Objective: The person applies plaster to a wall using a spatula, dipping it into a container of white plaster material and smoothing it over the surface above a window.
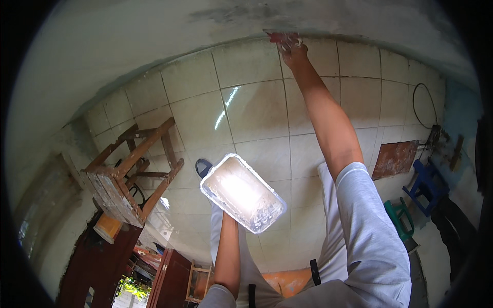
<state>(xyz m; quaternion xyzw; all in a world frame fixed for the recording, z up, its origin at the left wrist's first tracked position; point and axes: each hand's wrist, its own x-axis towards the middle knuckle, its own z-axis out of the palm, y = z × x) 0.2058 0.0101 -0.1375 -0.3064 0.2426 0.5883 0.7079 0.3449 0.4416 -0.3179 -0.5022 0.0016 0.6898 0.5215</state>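
My right arm stretches far up and forward. At its end my right hand (292, 49) is closed on a red putty scraper (277, 37), held against the lower part of the grey wall (231, 19). Whitish smears cover the fingers and the tool. Close to my body, a white rectangular plastic tub (241, 192) rests tilted on my left hand, which is hidden beneath it; only the left forearm (229, 251) shows. Pale paste coats the inside of the tub, with crusty bits along its rim, and bright light washes out its middle.
A worn wooden stool (138, 164) lies on its side at the left, on the tiled floor (251, 113). Blue (429, 187) and green (400, 220) plastic stools stand at the right, near a brown board (395, 159) and a wire hoop (424, 105). An open doorway (134, 287) shows at lower left.
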